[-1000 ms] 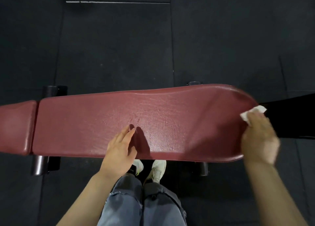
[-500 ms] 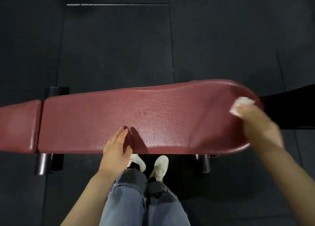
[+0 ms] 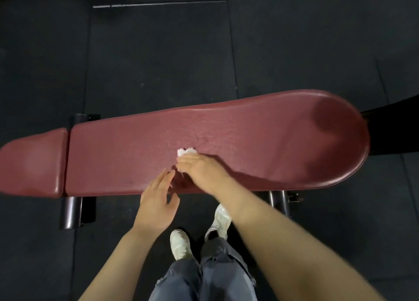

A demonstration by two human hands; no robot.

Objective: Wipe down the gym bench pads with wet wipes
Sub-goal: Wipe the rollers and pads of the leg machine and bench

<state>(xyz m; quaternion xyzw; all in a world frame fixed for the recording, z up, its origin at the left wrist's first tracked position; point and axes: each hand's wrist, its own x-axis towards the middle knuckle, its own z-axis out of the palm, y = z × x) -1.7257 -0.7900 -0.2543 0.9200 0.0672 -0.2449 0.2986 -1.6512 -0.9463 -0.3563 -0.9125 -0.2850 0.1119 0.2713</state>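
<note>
Your right hand (image 3: 201,169) presses the wipe (image 3: 186,152) on the long pad (image 3: 249,137) mid-wipe, your left hand (image 3: 156,201) beside it, loose and empty at the near edge; next, I judge, carry the stroke leftward to the short pad (image 3: 31,162).

Most of the white wet wipe (image 3: 186,151) lay hidden under the blurred right hand (image 3: 201,170). The short seat pad (image 3: 31,162) was cut off at the left edge. The jeans (image 3: 204,278) ran off the bottom edge.
</note>
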